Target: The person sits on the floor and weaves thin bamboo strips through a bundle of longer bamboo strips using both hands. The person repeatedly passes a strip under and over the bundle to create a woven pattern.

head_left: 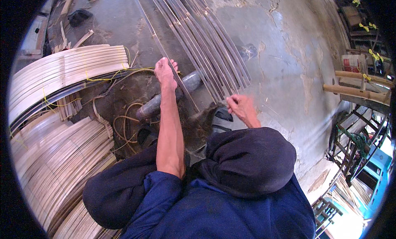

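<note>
Look at the grey pipe (190,80) lying slanted on the floor (288,45). Your left hand (166,75) is just past the pipe, on the side away from you. Its fingers are closed around one long, thin strip (190,97). The strip runs between your thumb and your other fingers. One part goes far out past the pipe, and the short part crosses above the pipe and ends on your side of it. I cannot tell if the strip touches the pipe.

Your right hand (244,109) is on your side of the pipe, toward its right end. Its fingers are curled in and a bit blurry, so I cannot tell if they hold anything. They are near the ends of a row of dark strips (205,45), which lies across the pipe, to the right of your one strip. Your sandal (222,119) is on your side of the pipe too, next to that hand. Left of the pipe is a big stack of pale strips (78,61).
</note>
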`<action>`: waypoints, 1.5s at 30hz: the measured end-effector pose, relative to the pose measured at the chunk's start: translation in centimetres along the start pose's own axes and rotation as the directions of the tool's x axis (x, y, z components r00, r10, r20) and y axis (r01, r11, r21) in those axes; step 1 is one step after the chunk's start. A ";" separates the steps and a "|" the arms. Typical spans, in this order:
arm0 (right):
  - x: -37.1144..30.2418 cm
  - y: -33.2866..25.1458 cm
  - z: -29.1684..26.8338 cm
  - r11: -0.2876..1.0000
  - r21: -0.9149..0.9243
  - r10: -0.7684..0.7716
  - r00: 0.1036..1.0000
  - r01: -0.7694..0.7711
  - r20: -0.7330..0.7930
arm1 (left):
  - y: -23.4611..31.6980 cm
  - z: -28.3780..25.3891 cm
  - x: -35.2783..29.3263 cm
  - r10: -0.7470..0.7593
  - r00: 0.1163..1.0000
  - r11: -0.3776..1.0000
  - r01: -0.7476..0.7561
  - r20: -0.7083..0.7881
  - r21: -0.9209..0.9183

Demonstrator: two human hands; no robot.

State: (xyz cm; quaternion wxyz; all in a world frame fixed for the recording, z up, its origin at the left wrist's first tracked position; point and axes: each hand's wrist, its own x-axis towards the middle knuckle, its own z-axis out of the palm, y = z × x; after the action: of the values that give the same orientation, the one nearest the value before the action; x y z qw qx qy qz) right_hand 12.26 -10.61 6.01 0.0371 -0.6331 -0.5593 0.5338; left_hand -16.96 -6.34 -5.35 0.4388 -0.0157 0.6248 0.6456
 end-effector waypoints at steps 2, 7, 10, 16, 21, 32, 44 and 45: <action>-0.5 1.1 1.8 0.984 0.176 0.039 0.999 -0.043 0.022 | -0.5 -1.2 1.9 0.166 0.978 0.967 -0.135 -0.129 0.218; 0.4 2.5 5.3 0.684 0.728 0.177 0.978 -0.040 -0.112 | 0.2 1.0 0.3 0.378 0.913 0.910 -0.335 -0.153 0.245; 1.2 3.0 5.7 0.609 0.792 0.259 0.954 -0.041 -0.149 | 1.2 1.7 -1.2 0.471 0.872 0.840 -0.398 -0.135 0.368; -1.0 2.8 3.1 0.732 0.680 0.198 0.967 -0.039 -0.157 | 2.0 2.3 -2.6 0.710 0.703 0.494 -0.524 0.026 0.694; -1.5 -0.1 1.4 0.744 0.668 0.017 1.000 -0.023 0.015 | 1.3 1.5 -1.9 0.477 0.876 0.754 -0.371 -0.064 0.542; 1.8 -9.6 5.7 0.871 0.078 -0.469 0.868 0.485 -0.160 | 0.0 -0.1 -1.3 0.000 0.985 0.996 0.016 0.170 -0.092; 4.2 -7.0 9.9 0.925 0.088 -0.365 0.929 0.369 -0.061 | -0.4 -0.3 -0.8 -0.075 0.972 0.976 0.118 0.222 -0.184; 4.2 -6.7 10.4 0.904 0.091 -0.411 0.908 0.418 -0.082 | -0.7 -0.8 -0.5 -0.076 0.969 0.978 0.118 0.235 -0.172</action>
State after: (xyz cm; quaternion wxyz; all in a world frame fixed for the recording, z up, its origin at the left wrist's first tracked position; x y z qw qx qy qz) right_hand -0.50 -10.67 3.21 0.2004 -0.5128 -0.6505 0.5232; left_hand -16.66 -7.43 -5.76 0.5352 -0.0131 0.5063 0.6760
